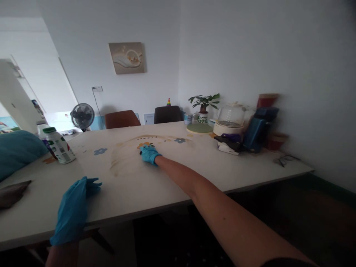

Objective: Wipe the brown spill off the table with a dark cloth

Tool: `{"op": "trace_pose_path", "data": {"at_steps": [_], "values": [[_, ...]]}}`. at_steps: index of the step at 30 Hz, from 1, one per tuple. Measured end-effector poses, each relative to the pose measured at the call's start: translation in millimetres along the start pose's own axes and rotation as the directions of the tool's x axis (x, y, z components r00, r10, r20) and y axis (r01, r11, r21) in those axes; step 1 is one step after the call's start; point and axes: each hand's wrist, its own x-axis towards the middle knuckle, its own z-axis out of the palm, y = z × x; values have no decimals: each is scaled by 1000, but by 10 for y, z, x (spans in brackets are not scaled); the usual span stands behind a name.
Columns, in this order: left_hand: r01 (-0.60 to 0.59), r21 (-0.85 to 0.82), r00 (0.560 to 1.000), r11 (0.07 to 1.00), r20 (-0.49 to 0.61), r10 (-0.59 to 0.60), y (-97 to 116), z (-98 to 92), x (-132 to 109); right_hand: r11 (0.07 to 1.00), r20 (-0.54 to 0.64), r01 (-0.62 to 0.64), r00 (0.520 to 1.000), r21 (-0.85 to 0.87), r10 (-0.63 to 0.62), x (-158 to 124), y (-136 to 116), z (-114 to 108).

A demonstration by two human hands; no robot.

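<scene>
My right hand (149, 154), in a blue glove, reaches to the middle of the white table (172, 178). Its fingers curl down beside an orange printed flower (144, 145); a small dark bit shows at the fingertips, too little to make out. Brownish smears (116, 163) mark the tabletop left of this hand. My left hand (79, 204), also blue-gloved, rests at the table's near edge with its fingers apart and nothing in them.
A white bottle with a green cap (59, 146) stands at the left, near a dark cloth (13, 193). Toward the right are a green round mat (199, 128), a potted plant (203, 117), a glass-topped appliance (229, 120) and a blue object (254, 133). Two chairs stand behind.
</scene>
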Motion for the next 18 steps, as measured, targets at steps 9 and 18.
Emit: {"op": "trace_pose_path", "data": {"at_steps": [9,18], "values": [[-30,32,999,999,17,30,-69,-53,56,954,-71,-295,954,-54,291,-455,1208,-552],[-29,-60,998,998,50,32,-157,-94,106,899,-132,-434,896,-59,424,-646,1507,-654]]}}
